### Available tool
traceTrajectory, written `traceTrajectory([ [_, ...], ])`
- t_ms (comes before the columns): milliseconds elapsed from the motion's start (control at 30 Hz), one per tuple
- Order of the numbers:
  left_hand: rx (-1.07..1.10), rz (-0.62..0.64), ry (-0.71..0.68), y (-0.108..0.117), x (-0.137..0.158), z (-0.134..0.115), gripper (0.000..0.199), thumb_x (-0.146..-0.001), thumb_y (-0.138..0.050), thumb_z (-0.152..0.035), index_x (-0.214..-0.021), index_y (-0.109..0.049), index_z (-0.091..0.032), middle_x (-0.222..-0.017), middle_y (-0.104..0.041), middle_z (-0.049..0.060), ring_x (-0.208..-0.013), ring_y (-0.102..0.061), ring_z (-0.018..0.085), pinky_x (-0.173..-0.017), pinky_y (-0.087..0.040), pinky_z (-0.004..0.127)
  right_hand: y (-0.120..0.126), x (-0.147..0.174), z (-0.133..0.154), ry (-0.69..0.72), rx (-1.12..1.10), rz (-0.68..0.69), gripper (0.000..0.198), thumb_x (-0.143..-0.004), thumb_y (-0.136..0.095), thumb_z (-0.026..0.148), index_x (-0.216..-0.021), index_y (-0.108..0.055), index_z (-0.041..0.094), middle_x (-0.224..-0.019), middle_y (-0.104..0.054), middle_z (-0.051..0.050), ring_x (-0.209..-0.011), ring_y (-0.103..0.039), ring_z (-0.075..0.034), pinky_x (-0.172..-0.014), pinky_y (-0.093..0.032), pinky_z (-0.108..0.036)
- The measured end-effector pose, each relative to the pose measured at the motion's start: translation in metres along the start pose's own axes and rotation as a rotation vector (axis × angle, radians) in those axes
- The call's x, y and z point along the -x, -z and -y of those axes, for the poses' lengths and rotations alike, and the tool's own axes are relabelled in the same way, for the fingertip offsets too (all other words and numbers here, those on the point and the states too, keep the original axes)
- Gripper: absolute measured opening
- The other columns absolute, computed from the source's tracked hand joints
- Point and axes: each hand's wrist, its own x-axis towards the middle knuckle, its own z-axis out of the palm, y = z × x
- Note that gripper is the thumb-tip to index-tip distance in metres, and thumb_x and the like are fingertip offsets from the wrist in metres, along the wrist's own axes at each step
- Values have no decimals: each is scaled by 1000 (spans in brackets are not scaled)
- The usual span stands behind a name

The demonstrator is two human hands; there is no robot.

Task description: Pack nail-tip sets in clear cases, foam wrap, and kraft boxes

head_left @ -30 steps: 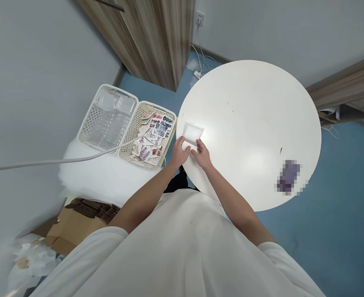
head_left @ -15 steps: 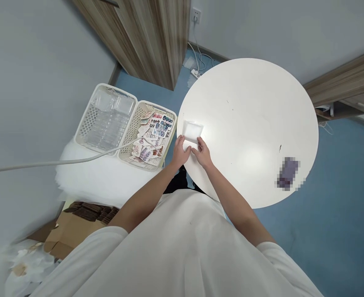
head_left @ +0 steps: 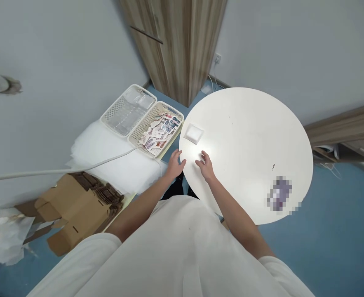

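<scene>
A small white rectangular packet, wrapped in something thin and translucent, lies flat on the round white table near its left edge. My left hand hovers by the table's near left rim, thumb and fingers apart, holding nothing. Opposite it, my right hand is over the table with its fingers parted and nothing between them. Both hands are on my side of the packet and do not touch it.
Left of the table stand a basket of printed nail cards and a basket of clear plastic boxes. White foam sheets, flat brown cartons and a pale cable lie nearer. A blurred purple object rests at the table's right.
Both hands have let go of the white packet and drawn back toward me, spreading apart. The packet stays on the table. The camera view has shifted, showing more of the cartons on the left.
</scene>
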Motion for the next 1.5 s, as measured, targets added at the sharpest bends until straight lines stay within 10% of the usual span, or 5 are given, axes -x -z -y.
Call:
traceTrajectory([
  [467,178,-123,185,35,114,3,32,-78,-52,-31,-107,-57,-19,-105,-64,9,-90,-62,18,-78,-53,34,-23,56,-26,74,131,369,34,-74,-52,39,-102,-55,20,-94,-65,-8,-83,-61,-18,-76,-50,-34],
  [900,-154,-591,201,149,195,88,28,-79,-50,-32,-102,-58,-19,-103,-61,8,-99,-57,21,-88,-44,36,-185,78,12,404,591,852,36,-71,-58,44,-99,-60,21,-85,-63,-3,-67,-56,-14,-69,-46,-31],
  [1233,-440,-289,491,216,277,185,67,-64,-60,-57,-119,-47,-20,-120,-50,15,-112,-46,32,-91,-36,41,-333,108,1,615,979,714,55,-67,-68,35,-118,-49,24,-108,-56,-11,-97,-55,-28,-80,-41,-37],
  [1500,-478,-133,503,233,293,218,47,-77,-48,-51,-110,-55,-19,-115,-52,12,-109,-47,28,-87,-39,37,-358,120,0,572,1461,619,37,-80,-46,15,-117,-38,18,-113,-53,-14,-93,-59,-24,-73,-43,-35],
])
